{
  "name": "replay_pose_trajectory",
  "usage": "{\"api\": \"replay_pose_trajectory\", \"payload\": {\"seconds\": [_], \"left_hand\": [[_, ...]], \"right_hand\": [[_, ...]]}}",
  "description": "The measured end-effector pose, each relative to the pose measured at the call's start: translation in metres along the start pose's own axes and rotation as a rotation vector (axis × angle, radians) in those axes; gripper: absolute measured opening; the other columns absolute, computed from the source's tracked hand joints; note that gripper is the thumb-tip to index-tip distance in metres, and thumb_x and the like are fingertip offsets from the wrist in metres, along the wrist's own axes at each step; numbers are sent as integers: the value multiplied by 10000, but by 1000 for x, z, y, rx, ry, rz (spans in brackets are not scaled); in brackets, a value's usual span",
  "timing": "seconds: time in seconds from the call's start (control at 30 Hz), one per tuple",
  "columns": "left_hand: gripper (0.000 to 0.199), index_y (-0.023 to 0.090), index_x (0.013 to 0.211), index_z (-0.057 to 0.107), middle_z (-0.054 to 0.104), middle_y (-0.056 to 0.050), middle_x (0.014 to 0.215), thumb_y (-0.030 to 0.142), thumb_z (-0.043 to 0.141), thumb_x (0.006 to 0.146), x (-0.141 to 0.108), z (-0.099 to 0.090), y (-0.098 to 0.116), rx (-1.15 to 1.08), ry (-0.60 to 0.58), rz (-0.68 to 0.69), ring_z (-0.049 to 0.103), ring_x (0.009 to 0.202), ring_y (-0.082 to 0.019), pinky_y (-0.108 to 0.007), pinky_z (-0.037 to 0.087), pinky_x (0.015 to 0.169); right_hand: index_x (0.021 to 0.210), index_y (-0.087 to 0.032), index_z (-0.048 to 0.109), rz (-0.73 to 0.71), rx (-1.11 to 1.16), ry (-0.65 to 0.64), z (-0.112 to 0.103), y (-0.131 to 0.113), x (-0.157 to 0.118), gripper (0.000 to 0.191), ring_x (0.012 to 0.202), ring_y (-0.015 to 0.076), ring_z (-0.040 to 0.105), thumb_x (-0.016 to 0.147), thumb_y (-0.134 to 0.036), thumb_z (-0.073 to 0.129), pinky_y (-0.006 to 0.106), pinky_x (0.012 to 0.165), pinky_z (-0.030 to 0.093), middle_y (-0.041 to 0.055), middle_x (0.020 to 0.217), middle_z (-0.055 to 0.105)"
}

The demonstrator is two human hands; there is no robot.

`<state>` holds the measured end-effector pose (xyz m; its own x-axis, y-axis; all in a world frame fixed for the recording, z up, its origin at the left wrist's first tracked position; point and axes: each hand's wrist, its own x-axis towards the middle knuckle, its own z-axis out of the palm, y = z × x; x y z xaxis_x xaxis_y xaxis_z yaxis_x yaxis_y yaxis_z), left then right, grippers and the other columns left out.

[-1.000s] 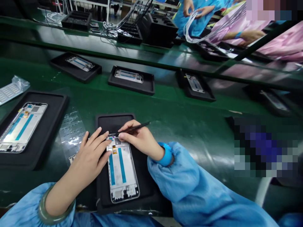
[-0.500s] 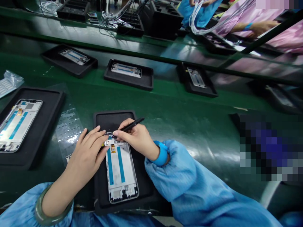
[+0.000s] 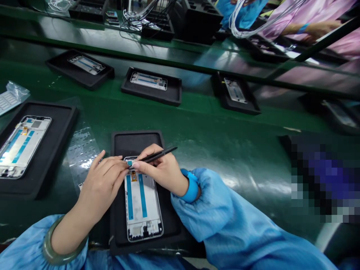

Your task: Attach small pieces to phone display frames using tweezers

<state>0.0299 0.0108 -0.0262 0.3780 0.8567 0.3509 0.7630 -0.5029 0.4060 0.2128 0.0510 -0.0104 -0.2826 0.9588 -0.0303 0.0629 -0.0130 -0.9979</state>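
Observation:
A phone frame (image 3: 150, 204) with a silvery inner face and two blue strips lies lengthwise in a black foam tray (image 3: 135, 140). My right hand (image 3: 165, 168) holds slim black tweezers (image 3: 161, 153), their tip low over the frame's upper left part. My left hand (image 3: 102, 180) rests at that same upper left edge. Its thumb and index fingertips are pinched together beside the tweezer tip, the other fingers stretched out; anything between them is hidden. A small orange flex cable (image 3: 134, 176) shows just below the fingertips.
To the left, another tray (image 3: 60, 116) holds a similar phone frame (image 3: 30, 144). Clear film sheets (image 3: 84, 150) lie between the trays. Several trays with frames, including a middle tray (image 3: 174, 95), line the green bench behind. Co-workers' arms, one a pink sleeve (image 3: 315, 18), are at upper right.
My left thumb and index finger have come together at the frame's edge. The tweezers have tilted lower, and my right hand has shifted slightly down. The view has moved a little.

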Motion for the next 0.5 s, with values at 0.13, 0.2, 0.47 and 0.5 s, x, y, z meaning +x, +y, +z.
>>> {"api": "replay_pose_trajectory", "payload": {"seconds": [0.13, 0.2, 0.47, 0.5], "left_hand": [[152, 207, 984, 587, 683, 0, 977, 186, 458, 905, 0, 1, 0, -12, 2, -8, 606, 1032, -158, -443, 342, 1057], [152, 206, 974, 589, 685, -2, 972, 186, 454, 906, 0, 1, 0, -12, 7, -9, 607, 1026, -159, -441, 344, 1055], [162, 182, 1026, 569, 663, -38, 1029, 235, 500, 890, 0, 2, -1, -2, 15, -29, 583, 1065, -186, -451, 364, 1047], [186, 175, 1048, 561, 653, -52, 1051, 249, 509, 886, 0, 2, -1, 3, 11, -36, 574, 1080, -196, -455, 372, 1040]], "right_hand": [[751, -212, 614, -123, -142, -9, -1, 0, -2, 211, 615, 128, 590, 694, -373, 738, 263, 558, 484, -11, 680, 617], [754, -213, 617, -144, -166, -10, -1, 0, -3, 218, 642, 137, 601, 701, -391, 731, 271, 585, 492, -8, 690, 624], [736, -198, 595, -109, -192, 70, -4, 7, 3, 236, 582, 129, 621, 721, -402, 712, 253, 543, 500, -11, 660, 616], [742, -196, 580, -89, -172, 80, -5, 8, 5, 243, 564, 126, 625, 727, -402, 707, 248, 532, 502, -18, 650, 610]]}}
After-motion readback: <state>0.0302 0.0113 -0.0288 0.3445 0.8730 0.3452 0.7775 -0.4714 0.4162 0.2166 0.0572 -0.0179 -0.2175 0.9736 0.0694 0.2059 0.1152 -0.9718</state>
